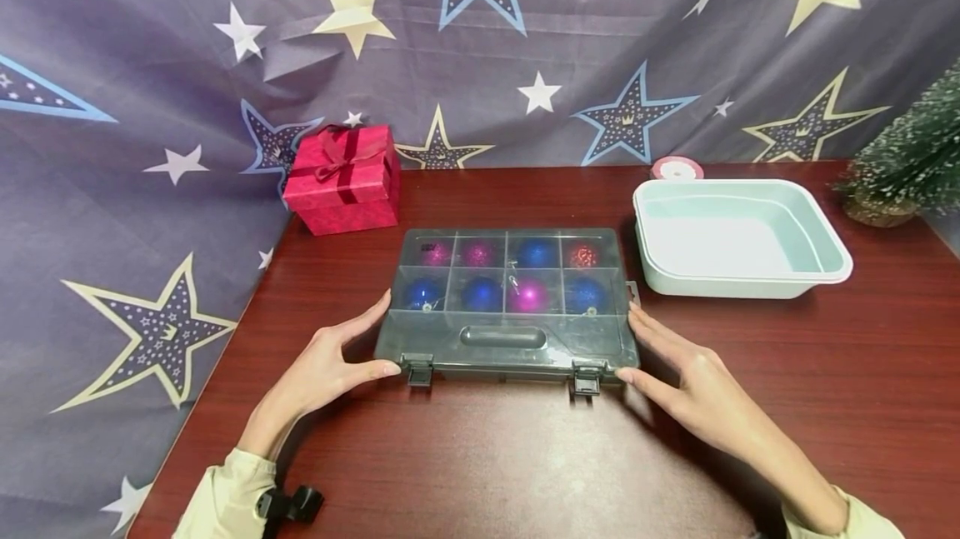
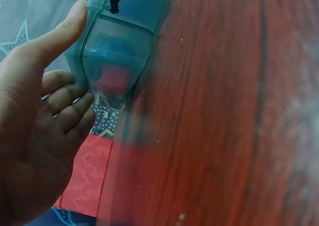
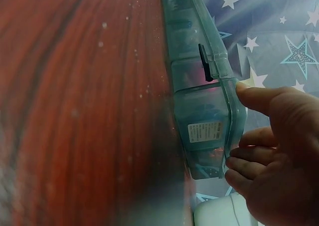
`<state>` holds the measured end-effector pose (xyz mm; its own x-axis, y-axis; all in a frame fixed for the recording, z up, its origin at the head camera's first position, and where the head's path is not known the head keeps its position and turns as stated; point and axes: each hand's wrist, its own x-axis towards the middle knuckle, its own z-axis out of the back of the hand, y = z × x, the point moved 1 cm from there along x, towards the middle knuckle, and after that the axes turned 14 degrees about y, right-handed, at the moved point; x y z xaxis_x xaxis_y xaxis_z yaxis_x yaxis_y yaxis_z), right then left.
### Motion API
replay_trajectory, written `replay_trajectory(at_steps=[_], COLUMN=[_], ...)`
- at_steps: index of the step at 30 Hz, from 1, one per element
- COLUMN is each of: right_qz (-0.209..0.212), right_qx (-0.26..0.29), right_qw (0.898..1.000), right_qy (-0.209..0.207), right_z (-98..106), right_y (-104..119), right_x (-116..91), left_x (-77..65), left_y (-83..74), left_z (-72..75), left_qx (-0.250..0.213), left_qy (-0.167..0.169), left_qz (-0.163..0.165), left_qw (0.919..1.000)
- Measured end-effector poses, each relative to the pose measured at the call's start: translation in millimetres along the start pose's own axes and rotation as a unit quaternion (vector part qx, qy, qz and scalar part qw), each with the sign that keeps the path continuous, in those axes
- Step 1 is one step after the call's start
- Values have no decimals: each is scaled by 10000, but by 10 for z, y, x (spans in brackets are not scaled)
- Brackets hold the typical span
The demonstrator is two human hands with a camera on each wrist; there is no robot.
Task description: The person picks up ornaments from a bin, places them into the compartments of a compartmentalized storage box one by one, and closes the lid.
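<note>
In the head view a clear plastic organizer case lies on the table with its lid down. Glittery and shiny ball ornaments in blue, pink and red show through the lid, one per compartment. Two dark latches stick out from the front edge. My left hand holds the left end, thumb at the front corner and fingers along the side. At the other end my right hand does likewise. The right wrist view shows its thumb on the lid edge near a white label.
A red gift box with a ribbon stands at the back left. To the right are a pale green plastic basin, a ribbon spool behind it and a small frosted tree. A star-patterned cloth hangs behind the table.
</note>
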<state>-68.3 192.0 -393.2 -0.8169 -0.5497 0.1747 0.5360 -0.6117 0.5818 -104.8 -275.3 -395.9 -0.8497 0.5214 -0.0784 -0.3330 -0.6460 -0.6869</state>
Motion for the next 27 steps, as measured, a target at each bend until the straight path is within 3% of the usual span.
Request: replay_trajectory(at_steps=[10, 15, 20, 27], right_qz=[6, -146, -203, 381], right_qx=[-60, -337, -828, -1560], right_qw=[10000, 9993, 9963, 9865], right_qy=[-16, 0, 67, -330], right_z=[-11, -23, -46, -98], right_y=[-3, 23, 53, 71], right_x=[-8, -4, 1, 49], left_x=[-13, -16, -16, 2], left_y=[-31, -50, -86, -151], left_z=[-7, -5, -4, -20], left_qx=[-46, -79, 375, 1175], left_qy=[63, 130, 186, 208], left_qz=[240, 341, 405, 411], left_qw=[9997, 9993, 9983, 9920])
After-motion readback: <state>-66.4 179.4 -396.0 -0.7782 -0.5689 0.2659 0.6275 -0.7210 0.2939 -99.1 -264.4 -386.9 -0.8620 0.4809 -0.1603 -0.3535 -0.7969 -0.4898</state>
